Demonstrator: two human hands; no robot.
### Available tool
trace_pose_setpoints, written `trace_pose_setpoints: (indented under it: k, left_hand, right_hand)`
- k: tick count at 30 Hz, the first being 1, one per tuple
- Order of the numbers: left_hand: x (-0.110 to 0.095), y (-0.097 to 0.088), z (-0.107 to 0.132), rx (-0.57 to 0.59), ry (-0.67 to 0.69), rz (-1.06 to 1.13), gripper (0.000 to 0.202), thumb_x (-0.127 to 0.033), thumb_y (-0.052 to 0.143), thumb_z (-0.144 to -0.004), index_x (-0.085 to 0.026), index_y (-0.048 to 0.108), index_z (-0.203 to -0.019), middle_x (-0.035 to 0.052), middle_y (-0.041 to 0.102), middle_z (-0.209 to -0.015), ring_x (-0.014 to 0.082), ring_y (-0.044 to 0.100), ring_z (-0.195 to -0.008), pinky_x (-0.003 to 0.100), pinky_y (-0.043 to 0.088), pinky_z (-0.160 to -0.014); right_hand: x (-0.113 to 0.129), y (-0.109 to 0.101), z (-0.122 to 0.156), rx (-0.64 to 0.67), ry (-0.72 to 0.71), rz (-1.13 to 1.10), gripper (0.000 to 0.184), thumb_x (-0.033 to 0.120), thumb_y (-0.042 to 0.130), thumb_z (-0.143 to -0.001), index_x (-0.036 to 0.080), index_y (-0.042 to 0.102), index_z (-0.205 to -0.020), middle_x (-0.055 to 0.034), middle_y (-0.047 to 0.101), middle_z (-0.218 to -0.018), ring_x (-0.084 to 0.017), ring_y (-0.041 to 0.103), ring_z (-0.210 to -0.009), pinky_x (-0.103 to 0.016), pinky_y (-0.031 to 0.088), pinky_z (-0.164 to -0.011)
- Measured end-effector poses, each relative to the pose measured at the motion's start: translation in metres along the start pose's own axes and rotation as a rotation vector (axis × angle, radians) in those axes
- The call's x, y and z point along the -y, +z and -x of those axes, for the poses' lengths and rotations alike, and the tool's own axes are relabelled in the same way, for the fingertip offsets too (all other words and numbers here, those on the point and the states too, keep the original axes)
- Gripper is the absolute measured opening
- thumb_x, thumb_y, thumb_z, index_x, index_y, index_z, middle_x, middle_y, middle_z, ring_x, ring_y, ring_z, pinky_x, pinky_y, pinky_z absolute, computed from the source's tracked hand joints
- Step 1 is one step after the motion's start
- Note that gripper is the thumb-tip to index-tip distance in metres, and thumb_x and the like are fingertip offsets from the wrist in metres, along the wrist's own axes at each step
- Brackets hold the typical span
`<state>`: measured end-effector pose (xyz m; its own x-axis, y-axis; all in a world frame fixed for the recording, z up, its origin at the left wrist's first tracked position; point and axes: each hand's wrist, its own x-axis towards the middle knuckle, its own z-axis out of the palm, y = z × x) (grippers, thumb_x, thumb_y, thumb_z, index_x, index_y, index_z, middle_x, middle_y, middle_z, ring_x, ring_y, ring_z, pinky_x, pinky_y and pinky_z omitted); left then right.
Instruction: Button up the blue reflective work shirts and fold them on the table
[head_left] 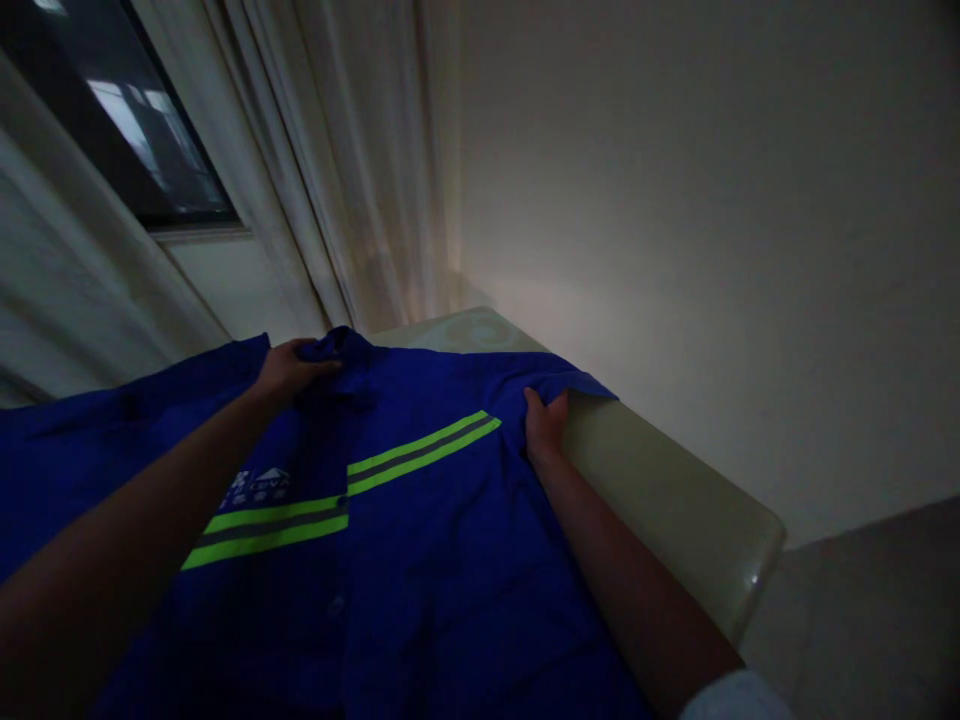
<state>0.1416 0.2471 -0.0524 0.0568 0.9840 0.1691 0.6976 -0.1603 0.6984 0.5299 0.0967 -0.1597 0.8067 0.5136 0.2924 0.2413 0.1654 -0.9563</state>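
A blue work shirt with yellow-green and grey stripes across its chest lies spread over the table. White lettering shows on one side of the chest, partly behind my left forearm. My left hand grips the shirt at the collar, its fingers closed on the cloth. At the sleeve on the right, my right hand is closed on the fabric, thumb on top and the other fingers mostly hidden under it. The sleeve end hangs toward the table's right edge.
Pale curtains hang behind the table, beside a dark window at upper left. A plain wall runs along the table's far right side. The floor shows at lower right, beyond the rounded table corner.
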Motion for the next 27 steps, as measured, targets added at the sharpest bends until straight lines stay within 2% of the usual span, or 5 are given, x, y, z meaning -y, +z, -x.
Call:
trace_pose_setpoints:
  k: [5, 10, 15, 21, 27]
  left_hand:
    - [-0.007, -0.026, 0.055, 0.022, 0.397, -0.202, 0.027, -0.040, 0.072, -0.081, -0.018, 0.066, -0.096, 0.0043, 0.067, -0.099, 0.0214, 0.059, -0.094, 0.036, 0.050, -0.089]
    - [-0.006, -0.032, 0.108, 0.681, 0.591, -0.441, 0.030, -0.053, 0.068, -0.086, -0.025, 0.071, -0.095, 0.0028, 0.073, -0.094, 0.0221, 0.068, -0.086, 0.032, 0.050, -0.079]
    - [-0.023, -0.006, 0.119, 0.029, 0.395, -0.386, 0.045, -0.048, 0.032, -0.106, -0.020, 0.067, -0.115, 0.0111, 0.076, -0.110, 0.0268, 0.071, -0.104, 0.038, 0.051, -0.094]
    - [-0.001, 0.056, 0.139, 0.372, 0.367, -0.170, 0.064, -0.056, 0.055, -0.092, -0.023, 0.057, -0.147, 0.0130, 0.046, -0.164, 0.0345, 0.037, -0.154, 0.061, 0.009, -0.128]
    - [-0.006, 0.034, 0.136, 0.197, 0.218, 0.201, 0.084, -0.076, 0.041, -0.094, -0.020, 0.044, -0.156, 0.0172, 0.041, -0.166, 0.0316, 0.036, -0.155, 0.052, 0.025, -0.128]
  right_hand:
    - [-0.002, 0.001, -0.002, -0.015, 0.013, 0.037, 0.056, 0.035, 0.069, -0.077, 0.016, 0.060, -0.129, -0.0136, 0.069, -0.130, -0.029, 0.065, -0.120, -0.046, 0.044, -0.115]
    - [0.005, 0.000, 0.000, -0.049, 0.095, -0.012, 0.051, 0.039, 0.072, -0.079, 0.019, 0.061, -0.124, -0.0114, 0.070, -0.127, -0.028, 0.067, -0.119, -0.046, 0.047, -0.114]
    - [0.005, -0.001, -0.005, -0.167, 0.207, -0.280, 0.052, 0.047, 0.077, -0.077, 0.022, 0.060, -0.120, -0.0076, 0.071, -0.126, -0.025, 0.069, -0.117, -0.043, 0.053, -0.111]
    - [0.002, -0.011, -0.030, -0.074, 0.354, -0.387, 0.054, 0.027, 0.067, -0.073, 0.025, 0.056, -0.126, -0.0028, 0.072, -0.114, -0.024, 0.072, -0.105, -0.047, 0.063, -0.094]
    - [0.033, -0.014, -0.006, 0.225, -0.371, 0.136, 0.073, 0.013, 0.051, -0.081, 0.017, 0.045, -0.153, -0.0144, 0.055, -0.151, -0.029, 0.047, -0.145, -0.054, 0.034, -0.126]
